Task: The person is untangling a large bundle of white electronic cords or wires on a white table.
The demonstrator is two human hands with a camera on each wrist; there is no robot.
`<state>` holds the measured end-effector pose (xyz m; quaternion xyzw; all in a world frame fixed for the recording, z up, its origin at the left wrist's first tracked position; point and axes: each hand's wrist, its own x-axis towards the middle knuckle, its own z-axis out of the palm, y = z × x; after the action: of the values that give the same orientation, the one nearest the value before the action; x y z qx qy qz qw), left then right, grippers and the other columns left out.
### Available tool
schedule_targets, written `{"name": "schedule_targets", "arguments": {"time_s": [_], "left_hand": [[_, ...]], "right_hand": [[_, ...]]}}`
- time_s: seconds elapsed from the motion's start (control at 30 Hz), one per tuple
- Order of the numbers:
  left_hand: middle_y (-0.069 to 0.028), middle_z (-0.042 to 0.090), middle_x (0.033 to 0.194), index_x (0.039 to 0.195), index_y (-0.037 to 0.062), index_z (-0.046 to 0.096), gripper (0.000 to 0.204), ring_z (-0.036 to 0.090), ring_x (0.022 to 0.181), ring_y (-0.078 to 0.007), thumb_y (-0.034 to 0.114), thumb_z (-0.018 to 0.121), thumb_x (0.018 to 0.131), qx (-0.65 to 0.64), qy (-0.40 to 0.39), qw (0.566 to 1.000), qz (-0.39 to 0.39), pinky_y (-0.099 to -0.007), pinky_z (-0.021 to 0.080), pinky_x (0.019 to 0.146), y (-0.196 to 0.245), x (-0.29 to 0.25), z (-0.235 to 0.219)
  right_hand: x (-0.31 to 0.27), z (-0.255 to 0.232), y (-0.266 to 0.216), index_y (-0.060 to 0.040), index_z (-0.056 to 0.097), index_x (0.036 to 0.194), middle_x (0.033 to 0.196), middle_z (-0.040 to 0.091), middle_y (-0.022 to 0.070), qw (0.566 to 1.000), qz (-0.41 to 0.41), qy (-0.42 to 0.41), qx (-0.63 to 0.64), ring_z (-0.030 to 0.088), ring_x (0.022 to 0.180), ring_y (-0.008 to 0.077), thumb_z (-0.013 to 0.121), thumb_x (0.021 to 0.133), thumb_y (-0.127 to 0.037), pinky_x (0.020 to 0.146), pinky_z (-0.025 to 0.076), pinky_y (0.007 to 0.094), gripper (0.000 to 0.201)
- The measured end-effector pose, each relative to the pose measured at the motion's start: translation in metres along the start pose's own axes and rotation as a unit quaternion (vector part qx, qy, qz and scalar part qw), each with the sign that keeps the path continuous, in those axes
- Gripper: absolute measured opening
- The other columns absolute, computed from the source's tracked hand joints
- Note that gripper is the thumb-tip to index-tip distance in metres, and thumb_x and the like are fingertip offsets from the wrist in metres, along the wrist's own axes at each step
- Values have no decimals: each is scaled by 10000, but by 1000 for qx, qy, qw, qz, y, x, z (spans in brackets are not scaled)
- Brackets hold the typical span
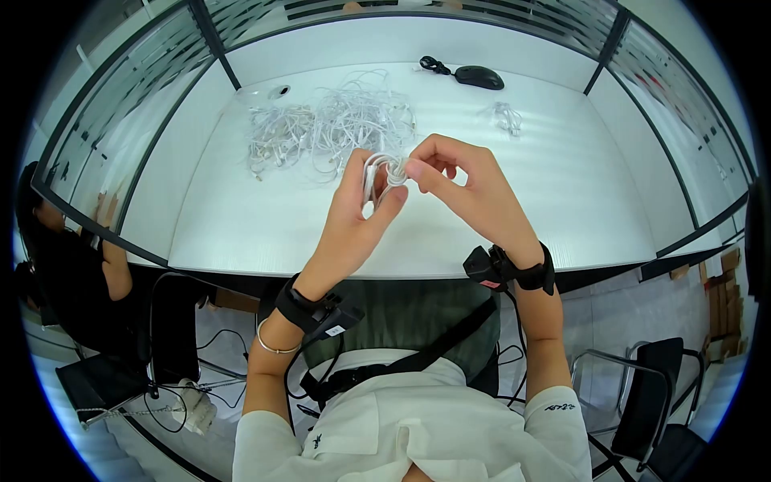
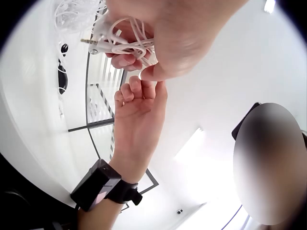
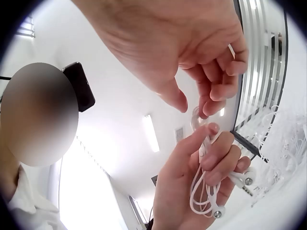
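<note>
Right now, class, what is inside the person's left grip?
The left grip holds white earphones: looped cord, two earbuds and a metal-tipped plug show. Any cord behind the curled fingers is covered, so its path there cannot be seen.

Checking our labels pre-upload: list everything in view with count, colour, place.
Flat smooth-topped desk: 1, white, centre
Coiled wired earphones: 1 set, white, held above desk
Tangled thin-cable pile: 1, white, far left of desk
Wired plastic mouse: 1, black, far edge of desk
Small cable bundle: 1, white, desk right, nearer than mouse
Round roll-like object: 1, clear, dark centre, desk's far left
Glass-panelled partitions: 3, black-framed, around desk
Metal-framed chairs: at least 2, black, floor both sides
Stacked cardboard boxes: several, brown, floor right
Second person: 1, black top, seated left
Strapped wrist cameras: 2, black, one per wrist
Left hand: 1, bare, curled round earphones
Right hand: 1, bare, touching earphones
</note>
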<state>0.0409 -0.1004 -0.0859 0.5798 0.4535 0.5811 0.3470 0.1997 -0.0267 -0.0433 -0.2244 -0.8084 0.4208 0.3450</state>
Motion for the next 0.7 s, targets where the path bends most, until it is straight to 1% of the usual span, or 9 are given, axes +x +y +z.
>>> {"name": "schedule_targets", "arguments": {"time_s": [0.1,0.13,0.23,0.37,0.4,0.5,0.53,0.63,0.7], "left_hand": [[-18,472,878,1079,38,417,250,409,773,-65,128,566,899,12,15,1000,1,-233,365,663,5,-2,8],[-18,502,825,1089,27,437,250,449,748,-64,132,567,903,33,20,999,1,-237,386,659,5,-2,7],[-20,532,751,1060,18,481,213,493,707,-71,130,571,902,-29,-8,998,-59,-240,404,646,12,-1,1],[-39,586,744,1032,12,535,180,564,721,-104,113,580,891,79,25,996,45,-255,447,677,8,3,2],[-81,607,896,1095,11,523,257,582,890,-140,105,597,868,69,4,997,27,-269,447,785,4,4,-2],[-109,567,1082,1164,21,500,343,519,1079,-166,113,608,852,45,91,988,120,-295,403,899,3,3,15],[-105,510,1196,1214,45,478,418,446,1186,-187,107,628,829,9,61,993,100,-326,356,974,11,1,12],[-86,540,1157,1222,52,485,443,481,1144,-193,72,639,807,63,-14,991,115,-349,361,973,14,6,-7],[-74,565,1093,1191,59,524,416,540,1036,-191,24,631,791,81,-20,988,126,-323,415,894,19,9,-7]], "right_hand": [[1,2,5,-39,591,846,709,548,-36,1000,23,-4,15,413,617,40,621,869,-214,566,324,204,179],[1,1,5,-40,586,850,707,545,-37,1000,20,1,16,410,615,40,622,868,-213,564,324,203,177],[1,0,7,-54,573,872,734,558,-34,1000,-1,15,27,445,623,40,625,863,-206,563,335,199,161],[1,0,6,-65,593,913,806,584,-28,1000,-23,2,6,531,719,63,650,835,-186,604,383,208,155],[2,1,9,-49,589,908,779,582,-7,999,-44,5,-11,533,704,87,654,835,-210,607,400,229,188],[7,4,20,-30,569,913,758,583,27,990,-132,42,-35,543,696,124,643,850,-230,622,422,254,223],[8,3,22,-27,561,918,761,585,34,984,-166,61,-38,547,700,130,636,857,-228,628,424,256,223],[1,2,18,-34,519,963,780,594,51,993,-56,-21,99,551,714,126,598,888,-217,651,428,259,214],[-2,-1,11,-38,492,987,784,595,53,989,6,-65,135,548,714,122,566,909,-220,654,425,262,211]]}}
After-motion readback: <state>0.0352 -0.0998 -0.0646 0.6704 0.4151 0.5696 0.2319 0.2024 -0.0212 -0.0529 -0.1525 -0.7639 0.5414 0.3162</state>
